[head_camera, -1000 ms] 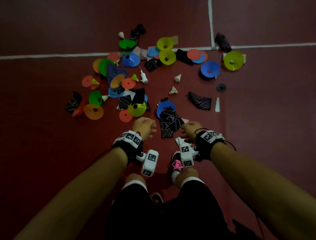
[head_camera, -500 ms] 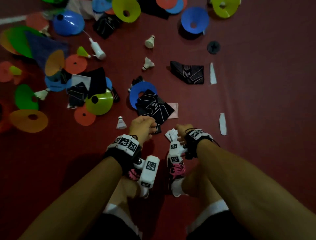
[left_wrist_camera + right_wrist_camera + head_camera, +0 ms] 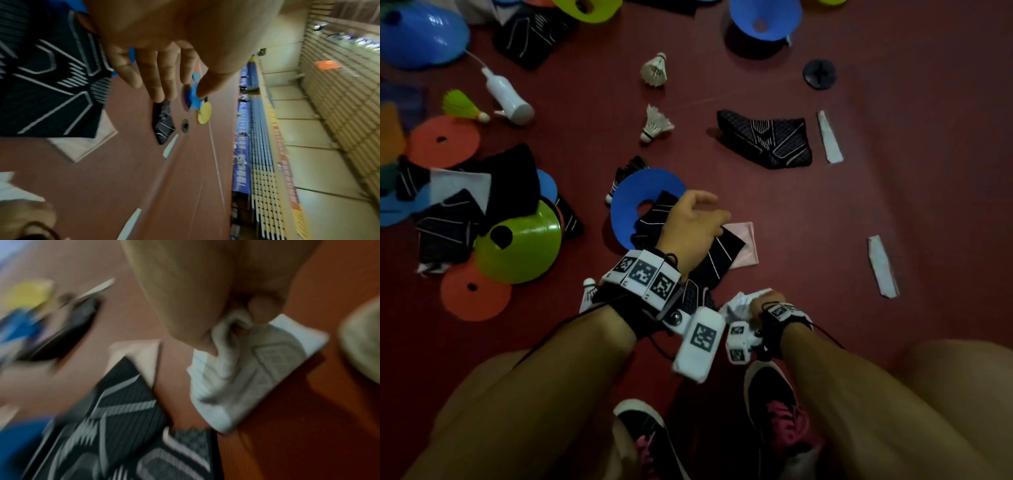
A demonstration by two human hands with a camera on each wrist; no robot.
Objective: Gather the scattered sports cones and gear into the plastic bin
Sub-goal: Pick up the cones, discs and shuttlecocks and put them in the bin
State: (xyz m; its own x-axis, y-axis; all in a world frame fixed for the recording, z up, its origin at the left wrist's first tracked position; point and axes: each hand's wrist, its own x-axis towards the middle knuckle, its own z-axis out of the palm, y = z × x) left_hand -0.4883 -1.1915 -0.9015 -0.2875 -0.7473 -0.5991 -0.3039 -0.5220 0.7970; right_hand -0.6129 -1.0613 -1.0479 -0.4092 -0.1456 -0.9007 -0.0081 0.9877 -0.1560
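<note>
My left hand [image 3: 705,212] hovers over a black cloth with white lines [image 3: 722,253], which lies on a flat blue cone [image 3: 640,192] and a pale pink cloth [image 3: 744,243]. In the left wrist view its fingers [image 3: 160,78] are stretched out and hold nothing, with the black cloth [image 3: 51,81] just to their left. My right hand [image 3: 760,299] is nearer my feet and grips a crumpled white cloth [image 3: 739,301]. The right wrist view, though blurred, shows the thumb pinching that white cloth [image 3: 257,369] beside the black cloth [image 3: 123,418]. No plastic bin is in view.
On the red floor lie two white shuttlecocks [image 3: 655,70], another black cloth [image 3: 767,138], a green cone [image 3: 520,246], orange discs [image 3: 476,294], a white bottle [image 3: 508,97], a blue cone [image 3: 765,17], a small black disc [image 3: 819,73] and white strips [image 3: 882,265]. My shoes [image 3: 780,411] stand below the hands.
The view has dropped closer to the floor. My left hand has moved forward over the black cloth and its fingers have uncurled. My right hand still holds the white cloth.
</note>
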